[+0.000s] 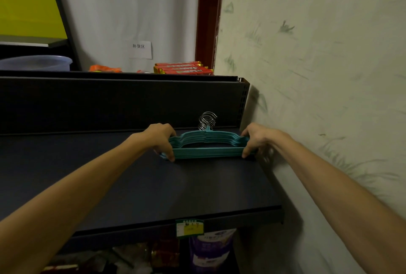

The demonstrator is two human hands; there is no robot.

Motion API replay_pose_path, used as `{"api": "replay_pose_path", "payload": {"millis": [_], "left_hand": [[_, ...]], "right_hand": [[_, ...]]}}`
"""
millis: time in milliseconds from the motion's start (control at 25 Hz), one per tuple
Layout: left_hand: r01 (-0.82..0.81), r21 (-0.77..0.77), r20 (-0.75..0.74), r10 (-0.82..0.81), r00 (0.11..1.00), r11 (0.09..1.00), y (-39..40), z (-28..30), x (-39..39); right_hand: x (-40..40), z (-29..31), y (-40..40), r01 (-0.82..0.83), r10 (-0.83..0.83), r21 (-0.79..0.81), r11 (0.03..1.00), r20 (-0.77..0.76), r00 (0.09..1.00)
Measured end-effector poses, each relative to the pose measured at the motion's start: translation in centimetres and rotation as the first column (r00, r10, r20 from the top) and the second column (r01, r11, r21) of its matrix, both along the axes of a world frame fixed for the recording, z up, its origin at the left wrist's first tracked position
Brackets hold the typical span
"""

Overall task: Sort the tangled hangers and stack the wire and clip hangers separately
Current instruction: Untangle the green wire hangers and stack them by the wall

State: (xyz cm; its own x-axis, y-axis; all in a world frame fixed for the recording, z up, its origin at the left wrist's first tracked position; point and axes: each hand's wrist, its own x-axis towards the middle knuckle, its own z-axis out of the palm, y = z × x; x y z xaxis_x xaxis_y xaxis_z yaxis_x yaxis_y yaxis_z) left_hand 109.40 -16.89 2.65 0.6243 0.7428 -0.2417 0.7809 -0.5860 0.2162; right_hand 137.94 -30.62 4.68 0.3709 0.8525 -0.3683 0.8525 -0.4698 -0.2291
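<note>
A stack of teal hangers (pixel 207 146) lies flat on the dark shelf (pixel 136 185), held between the two hands: the left hand (pixel 161 139) is clamped on the stack's left end, thumb curled down over the near edge, and the right hand (pixel 256 138) is clamped on the right end in the same way. Their silver hooks (pixel 207 121) stand bunched together just beyond the hands, against the shelf's back panel (pixel 109 102), with the wall (pixel 318 75) just beside the right hand.

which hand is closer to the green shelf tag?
Left. The left hand grips the hanger stack's left end, nearer above the shelf tag; the right hand grips the far end.
</note>
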Motion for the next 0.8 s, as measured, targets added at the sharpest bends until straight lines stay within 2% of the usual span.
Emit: {"api": "replay_pose_path", "payload": {"millis": [80,240,440,600,720,800], "left_hand": [[0.008,0.022,-0.033,-0.007,0.999,1.000,-0.2,-0.2,0.2],[-0.068,-0.083,-0.030,0.066,0.997,0.994,-0.5,0.4,0.9],[-0.123,-0.051,-0.067,0.119,0.991,0.991,-0.7,0.5,1.4],[-0.139,-0.059,-0.087,0.134,0.987,0.989,-0.6,0.6,1.7],[-0.107,-0.072,-0.113,0.098,0.989,0.992,-0.3,0.5,1.7],[-0.068,-0.084,-0.119,0.058,0.991,0.994,0.0,0.4,1.4]], "right_hand": [[-0.1,-0.2,0.3,-0.035,0.037,-0.033,0.999,0.054,0.998],[-0.2,-0.8,0.8,-0.107,0.112,-0.040,0.993,0.162,0.980],[0.0,0.1,0.6,-0.148,0.152,-0.040,0.988,0.169,0.974],[-0.2,0.6,0.6,-0.112,0.118,-0.064,0.992,0.103,0.988],[-0.3,0.3,0.8,-0.121,0.135,-0.093,0.988,0.158,0.978],[-0.5,-0.2,0.9,-0.126,0.157,-0.166,0.978,0.187,0.970]]}}
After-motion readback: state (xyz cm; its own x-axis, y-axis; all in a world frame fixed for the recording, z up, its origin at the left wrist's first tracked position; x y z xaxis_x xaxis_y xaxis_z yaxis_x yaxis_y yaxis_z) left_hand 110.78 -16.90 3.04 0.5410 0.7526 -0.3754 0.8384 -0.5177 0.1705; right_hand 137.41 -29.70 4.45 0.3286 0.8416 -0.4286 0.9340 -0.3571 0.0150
